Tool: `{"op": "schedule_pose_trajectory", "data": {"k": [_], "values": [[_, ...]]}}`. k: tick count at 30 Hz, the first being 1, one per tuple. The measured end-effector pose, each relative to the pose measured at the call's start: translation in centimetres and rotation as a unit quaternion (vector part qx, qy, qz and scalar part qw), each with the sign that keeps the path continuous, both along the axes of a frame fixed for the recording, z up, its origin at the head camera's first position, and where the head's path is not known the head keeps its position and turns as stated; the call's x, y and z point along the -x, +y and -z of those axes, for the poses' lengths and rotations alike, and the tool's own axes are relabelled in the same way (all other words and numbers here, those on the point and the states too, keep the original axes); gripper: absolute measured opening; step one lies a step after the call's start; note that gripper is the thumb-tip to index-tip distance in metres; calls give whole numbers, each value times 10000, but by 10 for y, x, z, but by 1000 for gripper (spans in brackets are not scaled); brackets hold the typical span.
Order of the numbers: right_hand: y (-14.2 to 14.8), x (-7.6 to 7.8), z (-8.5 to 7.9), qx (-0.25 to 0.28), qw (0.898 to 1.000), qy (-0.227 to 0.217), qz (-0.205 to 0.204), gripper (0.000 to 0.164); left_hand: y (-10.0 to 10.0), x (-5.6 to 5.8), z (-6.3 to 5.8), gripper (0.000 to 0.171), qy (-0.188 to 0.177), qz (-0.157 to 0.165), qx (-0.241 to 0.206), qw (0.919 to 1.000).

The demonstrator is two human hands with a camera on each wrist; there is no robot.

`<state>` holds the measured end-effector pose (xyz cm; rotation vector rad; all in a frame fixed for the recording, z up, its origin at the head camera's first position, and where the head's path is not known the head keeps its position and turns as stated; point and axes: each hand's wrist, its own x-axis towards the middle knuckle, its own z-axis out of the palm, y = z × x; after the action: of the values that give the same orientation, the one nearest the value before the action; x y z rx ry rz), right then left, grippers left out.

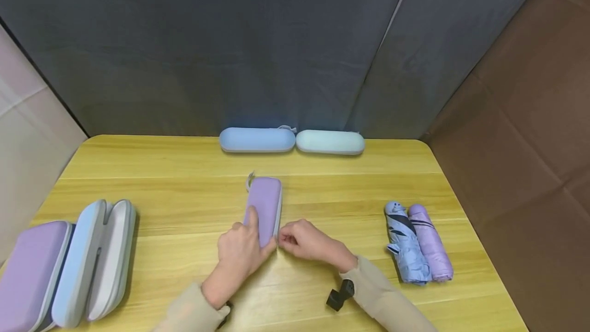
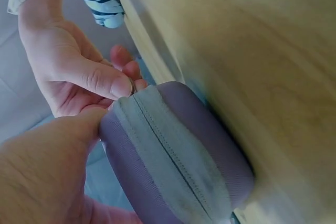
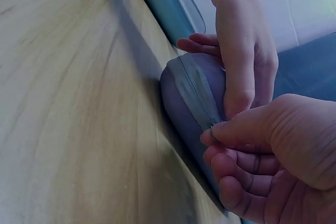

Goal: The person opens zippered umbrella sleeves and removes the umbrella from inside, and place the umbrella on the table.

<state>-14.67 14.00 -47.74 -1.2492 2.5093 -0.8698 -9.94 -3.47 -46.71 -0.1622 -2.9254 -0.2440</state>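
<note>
A purple zip case (image 1: 266, 201) lies lengthwise on the wooden table, a cord loop at its far end. My left hand (image 1: 240, 249) holds it from the near left, index finger stretched along the top and thumb at the near end. Pale zipper tape (image 2: 163, 148) runs around its side, closed along the stretch seen in the left wrist view. At the case's near right corner, my right hand (image 1: 305, 240) pinches the small zipper pull (image 3: 212, 128) between thumb and index finger. The pull is mostly hidden by those fingertips.
A blue case (image 1: 257, 140) and a mint case (image 1: 330, 142) lie end to end at the back edge. At left stand a purple case (image 1: 34, 273) and a gaping light blue case (image 1: 80, 265). Folded blue (image 1: 407, 245) and purple (image 1: 430, 242) umbrellas lie at right.
</note>
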Motion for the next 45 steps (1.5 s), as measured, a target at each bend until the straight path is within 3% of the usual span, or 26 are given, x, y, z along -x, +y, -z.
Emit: {"op": "schedule_pose_trajectory", "data": {"k": [7, 10, 12, 14, 17, 19, 22, 26, 31, 37, 45], "values": [[2, 0, 3, 75, 10000, 52, 10, 8, -4, 5, -9, 84, 1, 306, 95, 9995], [2, 1, 2, 99, 9999, 68, -15, 8, -11, 16, -18, 61, -36, 622, -61, 9980], [1, 1, 2, 111, 9999, 62, -30, 8, -20, 29, -22, 41, 175, 1102, -63, 9937], [1, 2, 1, 101, 9999, 46, -26, 9, -31, 46, -24, 26, 445, 1783, 16, 9830], [1, 2, 1, 69, 10000, 36, -9, 9, -44, 73, -24, 48, 706, 2908, 280, 9538], [1, 2, 0, 34, 10000, 27, 3, 10, -49, 87, -25, 63, 470, 3417, 504, 9373], [1, 2, -2, -25, 10000, 14, 7, 10, -50, 103, -26, 75, 91, 3847, 888, 9187], [1, 2, -2, -79, 9999, 58, -34, 12, -50, 114, -27, 78, -115, 4007, 1235, 9078], [3, 4, -2, -175, 9995, 260, 34, 10, -53, 121, -30, 72, -43, 3964, 1275, 9092], [14, 5, -3, -319, 9986, 279, 327, 7, -61, 122, -33, 70, -120, 3845, 929, 9184], [29, 4, -3, -237, 9980, 280, 520, 6, -71, 119, -32, 76, -636, 3555, 484, 9313]]}}
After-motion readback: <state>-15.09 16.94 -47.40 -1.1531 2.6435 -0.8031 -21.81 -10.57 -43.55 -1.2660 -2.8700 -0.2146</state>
